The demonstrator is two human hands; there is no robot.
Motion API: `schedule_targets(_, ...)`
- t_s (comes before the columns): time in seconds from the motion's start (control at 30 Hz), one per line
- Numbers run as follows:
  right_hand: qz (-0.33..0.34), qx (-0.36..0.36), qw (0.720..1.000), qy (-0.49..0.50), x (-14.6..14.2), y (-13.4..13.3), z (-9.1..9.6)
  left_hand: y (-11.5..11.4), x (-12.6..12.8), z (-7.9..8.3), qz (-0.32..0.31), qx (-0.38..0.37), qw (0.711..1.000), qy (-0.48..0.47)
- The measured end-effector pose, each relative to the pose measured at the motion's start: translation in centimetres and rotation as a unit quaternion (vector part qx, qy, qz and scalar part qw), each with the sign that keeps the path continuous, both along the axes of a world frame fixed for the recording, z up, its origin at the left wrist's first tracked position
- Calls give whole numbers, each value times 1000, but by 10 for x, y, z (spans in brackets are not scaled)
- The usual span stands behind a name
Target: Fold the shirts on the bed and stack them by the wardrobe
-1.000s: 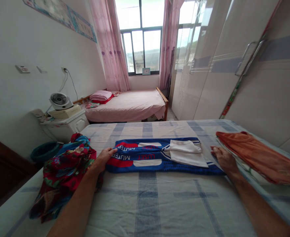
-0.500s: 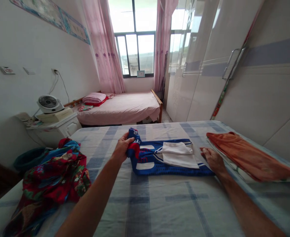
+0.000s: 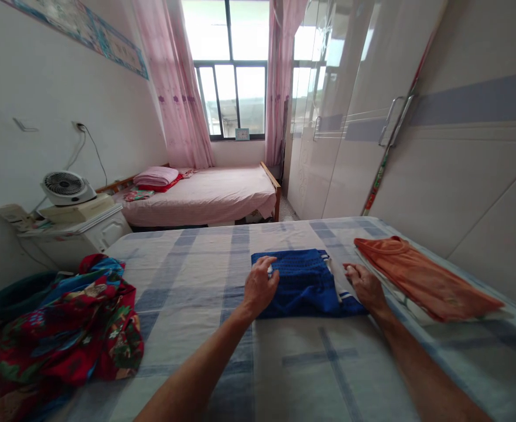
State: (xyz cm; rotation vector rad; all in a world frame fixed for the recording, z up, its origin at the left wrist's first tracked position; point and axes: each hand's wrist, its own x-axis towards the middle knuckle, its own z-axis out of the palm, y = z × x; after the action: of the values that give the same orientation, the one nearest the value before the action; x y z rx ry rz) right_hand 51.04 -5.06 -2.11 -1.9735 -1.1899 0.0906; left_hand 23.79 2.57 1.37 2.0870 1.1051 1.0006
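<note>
A blue garment (image 3: pixel 299 284) with white stripes near its right side lies folded on the checked bedsheet in front of me. A strip of white cloth (image 3: pixel 337 275) shows at its right side. Over the garment's left edge is my left hand (image 3: pixel 261 286), thumb and fingers apart, holding nothing that I can see. My right hand (image 3: pixel 366 286) rests at the right end, its fingers loosely bent and pointing left, with no cloth visibly gripped.
Folded orange clothing (image 3: pixel 424 278) lies on the bed at the right. A heap of red floral cloth (image 3: pixel 77 334) is at the left, by a dark green tub (image 3: pixel 16 296). Beyond stand a pink-sheeted bed (image 3: pixel 209 196), a small fan (image 3: pixel 67 184) and a wardrobe (image 3: pixel 349 117).
My left hand has brought the garment's lettered left end over to the right and let go, covering the white cloth mostly. My right hand has stayed by the right end. The view has shifted slightly.
</note>
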Motion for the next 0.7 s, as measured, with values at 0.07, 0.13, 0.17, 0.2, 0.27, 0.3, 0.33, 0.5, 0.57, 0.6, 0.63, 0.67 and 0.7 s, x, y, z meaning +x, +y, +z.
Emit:
schedule_targets(0.07,11,15,999,-27,-6,1,3,-3,-22,-8,34,24,998,54)
schedule_targets(0.13,15,13,997,-73,-14,0,9,-7,-38,-13,45,30,992,110)
schedule_targets(0.17,10,-4,995,-101,-18,-1,13,-10,-43,-15,47,36,990,130)
schedule_targets(0.2,5,-33,991,-127,-22,-2,17,-13,-45,-17,47,47,987,145)
schedule_targets(0.27,-4,-107,980,-165,-29,-7,28,-19,-44,-22,29,84,984,157)
schedule_targets(0.3,0,-144,974,-174,-32,-11,32,-22,-42,-24,9,105,982,155)
schedule_targets(0.33,10,-174,969,-174,-35,-14,37,-25,-38,-27,-15,123,981,149)
schedule_targets(0.5,96,-228,961,-122,-44,-31,42,-31,-24,-42,-77,129,980,133)
schedule_targets(0.57,114,-214,964,-110,-46,-34,39,-31,-22,-46,-81,125,978,148)
schedule_targets(0.6,124,-200,966,-104,-46,-35,38,-31,-23,-47,-83,126,977,153)
schedule_targets(0.63,136,-185,969,-95,-45,-36,37,-31,-24,-48,-85,129,975,157)
schedule_targets(0.67,146,-169,971,-81,-44,-37,37,-31,-25,-48,-85,132,975,159)
schedule_targets(0.7,154,-156,974,-64,-42,-38,37,-31,-26,-49,-86,136,974,160)
